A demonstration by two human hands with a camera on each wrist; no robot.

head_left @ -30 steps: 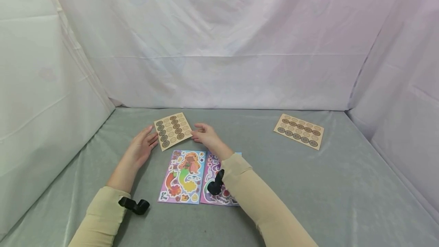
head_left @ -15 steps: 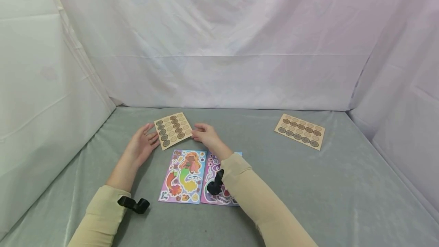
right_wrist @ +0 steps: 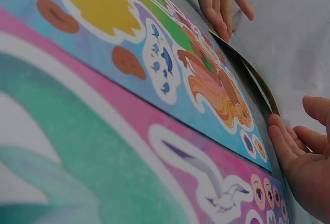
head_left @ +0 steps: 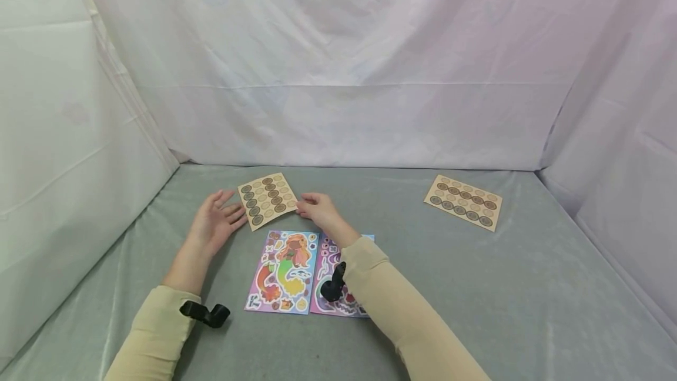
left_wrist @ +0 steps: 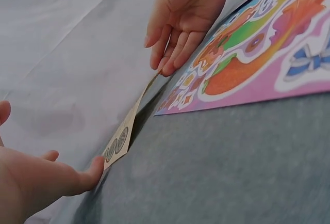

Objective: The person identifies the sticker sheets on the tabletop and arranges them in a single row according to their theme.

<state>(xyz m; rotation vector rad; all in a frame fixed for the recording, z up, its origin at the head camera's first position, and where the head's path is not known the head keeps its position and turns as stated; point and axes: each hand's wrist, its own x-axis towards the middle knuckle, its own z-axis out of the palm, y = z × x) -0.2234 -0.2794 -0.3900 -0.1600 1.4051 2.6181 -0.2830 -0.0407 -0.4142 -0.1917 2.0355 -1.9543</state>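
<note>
A tan sticker sheet (head_left: 267, 200) printed with rows of dark and pale round stickers lies at an angle between my hands. Relaxed fingers of my left hand (head_left: 213, 227) touch its left edge, palm facing inward. At the lower right corner, the fingertips of my right hand (head_left: 324, 214) meet the opposite edge, the thumb held apart. From the left wrist, the sheet (left_wrist: 122, 133) appears edge-on and tilted, partly off the cloth. In the right wrist view the sheet (right_wrist: 260, 82) bows slightly between both hands.
Nearer me lie two colourful sheets side by side: a mermaid sticker sheet (head_left: 282, 275) and a purple sticker sheet (head_left: 325, 304), partly under my right forearm. Another tan sticker sheet (head_left: 463, 202) rests at the back right of the grey cloth (head_left: 476, 298). White curtains (head_left: 338, 122) enclose the sides and back.
The tan sheet's right corner bends slightly more, and my left fingers have spread a little. Otherwise the hands and sheets stay nearly where they were.
</note>
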